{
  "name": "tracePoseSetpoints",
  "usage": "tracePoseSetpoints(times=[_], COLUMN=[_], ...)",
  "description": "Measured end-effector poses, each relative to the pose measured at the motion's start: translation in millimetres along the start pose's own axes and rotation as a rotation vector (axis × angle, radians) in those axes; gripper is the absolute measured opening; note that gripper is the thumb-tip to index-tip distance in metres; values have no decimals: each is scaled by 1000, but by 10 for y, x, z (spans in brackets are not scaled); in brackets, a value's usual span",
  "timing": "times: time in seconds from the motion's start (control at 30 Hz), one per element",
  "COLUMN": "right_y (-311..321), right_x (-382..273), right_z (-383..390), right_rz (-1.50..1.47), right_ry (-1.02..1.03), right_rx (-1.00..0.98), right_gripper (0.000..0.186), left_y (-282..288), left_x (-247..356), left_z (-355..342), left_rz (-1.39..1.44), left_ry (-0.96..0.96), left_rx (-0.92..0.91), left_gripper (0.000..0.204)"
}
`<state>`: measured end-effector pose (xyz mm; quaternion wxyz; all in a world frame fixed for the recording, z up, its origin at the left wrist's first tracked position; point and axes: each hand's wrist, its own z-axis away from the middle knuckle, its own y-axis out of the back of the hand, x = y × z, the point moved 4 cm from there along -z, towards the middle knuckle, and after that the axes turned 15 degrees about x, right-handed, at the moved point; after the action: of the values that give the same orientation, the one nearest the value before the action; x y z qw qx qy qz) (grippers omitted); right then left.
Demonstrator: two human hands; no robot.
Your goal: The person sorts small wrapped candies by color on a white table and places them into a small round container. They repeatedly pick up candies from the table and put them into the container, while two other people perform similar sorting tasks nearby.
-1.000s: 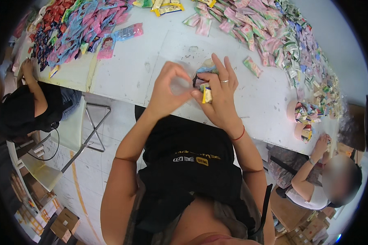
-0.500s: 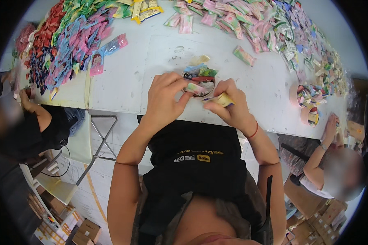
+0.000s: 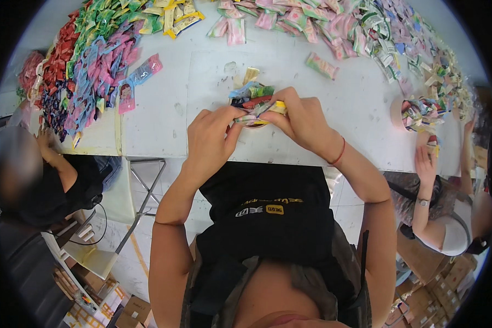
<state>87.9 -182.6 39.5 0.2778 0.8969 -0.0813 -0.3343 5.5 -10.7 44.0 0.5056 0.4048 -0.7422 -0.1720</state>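
Left hand [image 3: 212, 139]: fingers curled, thumb and fingertips pinched on a small packet [image 3: 247, 117] at the near table edge. Right hand [image 3: 302, 121]: closed over the same packet from 3 o'clock, fingertips pinched on its other end; red band [image 3: 340, 153] on the wrist. Hands nearly touching, packet stretched between them.

Bundle [image 3: 252, 97]: green, red, dark and yellow sachets, lay just at 12 o'clock of the packet, touching or almost touching the fingertips; exact contact could not be told.

Table [image 3: 164, 117]: white, scuffed.

Loose pink-green sachet [image 3: 321, 65]: lay alone at 1 o'clock of the hands, apart from them.

Pink-blue sachets [image 3: 139, 76]: lay at 10 o'clock, at the fringe of the left heap.

Left heap [image 3: 82, 71]: red, green, blue and pink sachets, at 10 to 11 o'clock, well apart from the hands.

Far row [image 3: 311, 19]: pink, green and yellow sachets, at 12 to 1 o'clock along the far side.

Right heap [image 3: 426, 60]: pale mixed sachets, at 2 o'clock.

Tub [image 3: 415, 113]: round, filled with sachets, at 3 o'clock, near a co-worker's raised hand [image 3: 425, 164].

Second co-worker [image 3: 44, 175]: dark sleeve, at 9 o'clock beside the table's left end.

Cartons [image 3: 120, 306]: on the floor at 7 o'clock.
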Motion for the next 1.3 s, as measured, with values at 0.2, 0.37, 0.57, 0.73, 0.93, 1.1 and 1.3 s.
tracePoseSetpoints(times=[0.2, 0.37, 0.57, 0.73, 0.93, 1.1, 1.3], right_y=[-224, -89, 95, 646, 1903, 2525, 2392], right_x=[74, -25, -37, 76, 609, 924, 565], right_z=[-74, -127, 9, 124, 736, 1148, 741], right_rz=[-107, -123, 0, 34, 266, 734, 834], right_ry=[347, 406, 205, 120, -427, -158, -39], right_rx=[58, -183, -400, -303, 124, 255, 314], right_gripper=[40, 25, 20, 20, 19, 21, 28], left_y=[-53, -120, -124, 131, 542, 610, 887], left_x=[-34, -94, -87, -230, -495, -853, -1164], left_z=[28, 66, 135, 511, 871, 621, 148], left_rz=[90, 214, 409, 451, 219, 310, 366], left_ry=[196, 165, 151, 210, 147, 348, 210], left_rx=[48, 197, 195, 541, 903, 900, 623], left_gripper=[21, 23, 27, 26, 17, 22, 64])
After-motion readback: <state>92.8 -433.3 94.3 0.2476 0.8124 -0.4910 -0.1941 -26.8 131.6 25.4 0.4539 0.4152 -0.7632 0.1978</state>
